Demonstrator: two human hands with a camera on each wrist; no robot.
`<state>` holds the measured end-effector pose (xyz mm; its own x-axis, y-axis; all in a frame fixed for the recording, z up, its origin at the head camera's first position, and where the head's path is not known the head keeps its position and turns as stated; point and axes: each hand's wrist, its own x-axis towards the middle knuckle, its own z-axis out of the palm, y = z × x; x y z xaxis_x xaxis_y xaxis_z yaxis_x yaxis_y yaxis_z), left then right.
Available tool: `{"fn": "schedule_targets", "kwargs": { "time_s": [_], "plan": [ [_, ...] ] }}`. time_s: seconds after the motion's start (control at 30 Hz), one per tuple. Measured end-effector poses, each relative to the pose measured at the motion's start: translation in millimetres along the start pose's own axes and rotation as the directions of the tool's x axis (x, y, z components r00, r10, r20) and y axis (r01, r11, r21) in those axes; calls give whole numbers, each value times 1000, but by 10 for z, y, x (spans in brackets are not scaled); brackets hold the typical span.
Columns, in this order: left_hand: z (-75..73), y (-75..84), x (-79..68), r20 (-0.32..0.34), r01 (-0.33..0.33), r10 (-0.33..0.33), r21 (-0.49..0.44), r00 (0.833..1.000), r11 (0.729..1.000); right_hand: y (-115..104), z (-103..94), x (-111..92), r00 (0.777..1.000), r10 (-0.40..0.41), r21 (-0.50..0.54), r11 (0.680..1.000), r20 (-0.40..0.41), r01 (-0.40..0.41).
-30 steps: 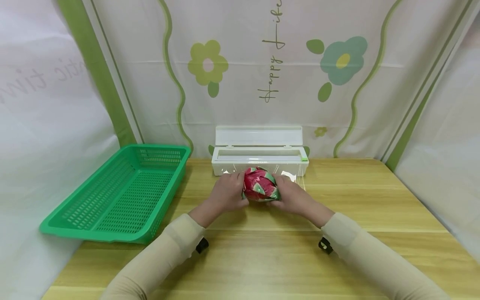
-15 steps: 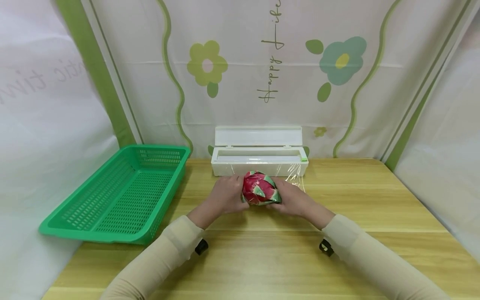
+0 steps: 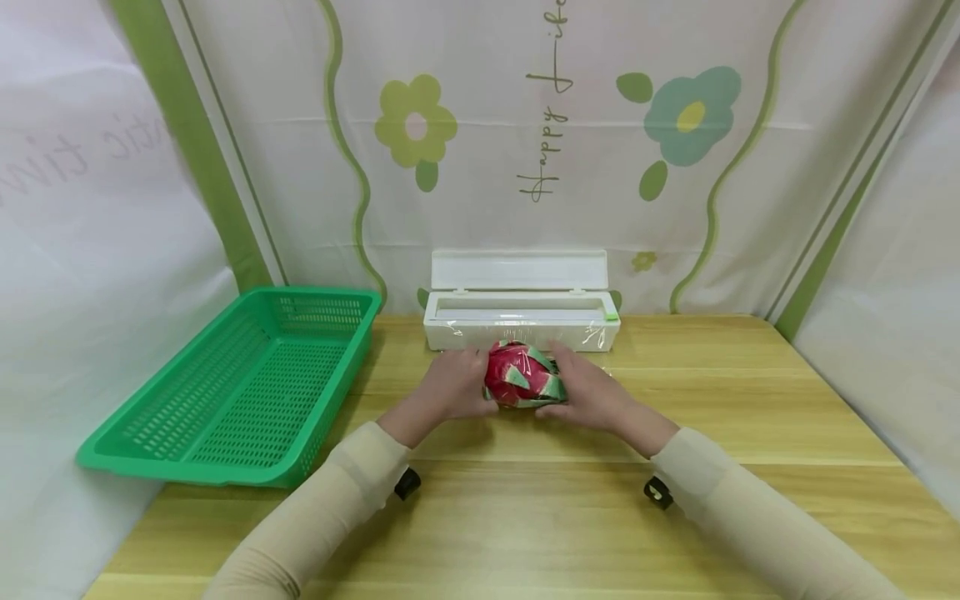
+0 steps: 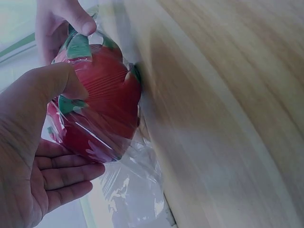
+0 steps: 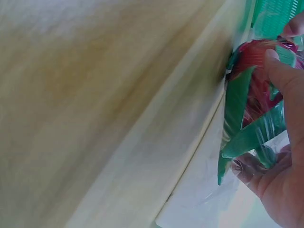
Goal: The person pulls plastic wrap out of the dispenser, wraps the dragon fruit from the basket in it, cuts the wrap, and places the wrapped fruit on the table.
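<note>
A red dragon fruit with green scales lies between both hands in the head view, low over the wooden table. Clear cling film covers it, stretched into creases in the left wrist view. My left hand holds its left side, thumb against the skin and fingers on the far side. On the right, my right hand grips the stem end, where long green scales show under the film. Loose film runs from the fruit toward the white cling film dispenser. The fingers' far ends are partly hidden.
The dispenser stands behind the fruit, its lid raised. At the left of the wooden table is a green plastic basket with slotted walls. A printed curtain hangs close behind.
The dragon fruit has come slightly nearer and turned a little in my hands. My right thumb and fingers have shifted on the stem end. Film by the dispenser lies differently.
</note>
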<state>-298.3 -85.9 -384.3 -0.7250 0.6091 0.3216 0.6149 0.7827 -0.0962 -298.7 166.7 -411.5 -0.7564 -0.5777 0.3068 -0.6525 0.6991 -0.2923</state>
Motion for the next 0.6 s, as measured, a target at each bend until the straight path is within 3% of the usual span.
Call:
{"fn": "schedule_targets", "kwargs": {
  "time_s": [0.13,0.23,0.4,0.6],
  "plan": [
    [-10,-15,27,39,18,-17,-23,999,1000,-12,-39,27,995,-90,-67,994,-31,88],
    [-19,-40,39,63,30,-29,-28,998,999,-41,-36,77,989,-150,-79,986,-11,149],
    [-9,-81,62,74,34,-31,-43,997,999,-70,14,153,989,-142,-75,987,44,145],
    [55,-135,42,70,44,-38,-87,997,995,-85,43,213,989,-147,-103,984,11,148]
  ]
}}
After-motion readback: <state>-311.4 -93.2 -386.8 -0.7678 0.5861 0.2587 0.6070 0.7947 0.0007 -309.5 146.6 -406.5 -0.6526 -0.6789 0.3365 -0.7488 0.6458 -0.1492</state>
